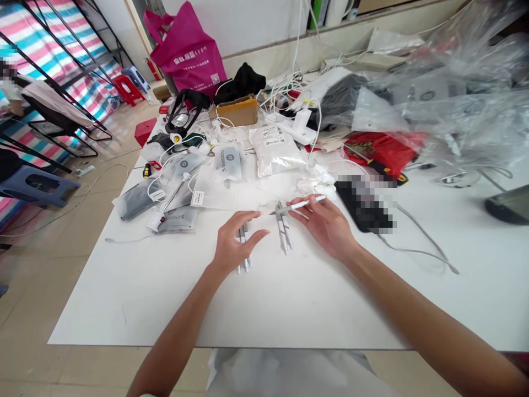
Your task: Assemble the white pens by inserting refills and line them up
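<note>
Two hands are working mid-way along the table (136, 309): the right hand (326, 226) is pinching a light, stiff-looking white stick (300, 205) at mid-shaft, while the left hand (235, 242) is hovering open over two more sticks (244, 259).

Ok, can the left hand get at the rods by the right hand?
Probably yes: the left hand lies just beside those white rods, with only bare white tabletop between. The right hand, holding another rod, sits at their far end, leaving the near part free.
</note>
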{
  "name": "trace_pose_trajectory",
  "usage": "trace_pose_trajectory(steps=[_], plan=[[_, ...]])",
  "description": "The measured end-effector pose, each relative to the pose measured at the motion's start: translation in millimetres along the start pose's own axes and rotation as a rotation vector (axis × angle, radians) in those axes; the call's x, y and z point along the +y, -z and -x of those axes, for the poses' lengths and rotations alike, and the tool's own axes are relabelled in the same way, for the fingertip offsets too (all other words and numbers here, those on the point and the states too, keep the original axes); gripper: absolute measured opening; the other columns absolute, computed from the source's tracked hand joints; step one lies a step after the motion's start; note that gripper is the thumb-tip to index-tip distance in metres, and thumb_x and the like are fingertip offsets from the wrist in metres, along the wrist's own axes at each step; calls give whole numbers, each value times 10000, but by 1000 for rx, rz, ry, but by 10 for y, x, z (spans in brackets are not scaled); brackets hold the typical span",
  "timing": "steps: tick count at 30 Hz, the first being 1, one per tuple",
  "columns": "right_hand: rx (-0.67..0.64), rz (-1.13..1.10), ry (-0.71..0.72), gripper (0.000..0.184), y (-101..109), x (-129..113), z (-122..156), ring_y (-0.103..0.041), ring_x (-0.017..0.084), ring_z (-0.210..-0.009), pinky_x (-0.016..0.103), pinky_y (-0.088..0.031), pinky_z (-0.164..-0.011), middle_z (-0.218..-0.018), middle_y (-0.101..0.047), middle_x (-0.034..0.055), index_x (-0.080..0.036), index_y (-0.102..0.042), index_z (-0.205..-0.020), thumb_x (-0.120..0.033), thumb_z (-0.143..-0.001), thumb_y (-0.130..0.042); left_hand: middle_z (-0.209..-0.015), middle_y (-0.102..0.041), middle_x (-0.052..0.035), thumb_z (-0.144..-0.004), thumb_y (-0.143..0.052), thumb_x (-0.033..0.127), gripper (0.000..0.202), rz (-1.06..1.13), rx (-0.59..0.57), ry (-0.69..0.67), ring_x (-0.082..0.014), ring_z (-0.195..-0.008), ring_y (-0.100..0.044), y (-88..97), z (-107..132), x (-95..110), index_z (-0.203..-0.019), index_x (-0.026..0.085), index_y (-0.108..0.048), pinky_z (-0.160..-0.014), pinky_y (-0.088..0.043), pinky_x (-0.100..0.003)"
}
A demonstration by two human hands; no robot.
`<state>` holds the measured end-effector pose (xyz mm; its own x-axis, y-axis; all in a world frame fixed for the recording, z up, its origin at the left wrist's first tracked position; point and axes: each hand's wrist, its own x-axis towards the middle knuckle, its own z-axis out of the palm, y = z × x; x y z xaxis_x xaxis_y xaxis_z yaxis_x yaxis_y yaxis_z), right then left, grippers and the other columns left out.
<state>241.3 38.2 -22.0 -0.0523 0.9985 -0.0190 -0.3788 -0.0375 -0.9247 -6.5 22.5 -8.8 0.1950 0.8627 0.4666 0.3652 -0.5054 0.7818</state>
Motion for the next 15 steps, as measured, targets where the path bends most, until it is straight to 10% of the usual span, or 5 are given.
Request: trace_pose_trajectory(steps=[7, 15], plan=[[-9, -35, 85, 475, 202, -282, -107, -233, 164, -556, 333, -376, -528, -676, -203, -53, -272, -362, -769, -639, -1034, -504, -1055, -776, -53, -1017, -713, 351, 143, -69, 162, 41, -191, -929, -718, 175, -108, -72, -1068, 236, -780, -886, -572, -351], [103, -362, -64, 588, 447, -293, -72, -47, 129, -509, 322, -172, -425, -574, -110, -66, -254, -234, -623, -581, -960, -589, -967, -763, -40, -1026, -686, 365, 163, -162, 162, 29, -172, -864, -683, 224, -143, -127, -1036, 222, -764, -792, -521, -309]])
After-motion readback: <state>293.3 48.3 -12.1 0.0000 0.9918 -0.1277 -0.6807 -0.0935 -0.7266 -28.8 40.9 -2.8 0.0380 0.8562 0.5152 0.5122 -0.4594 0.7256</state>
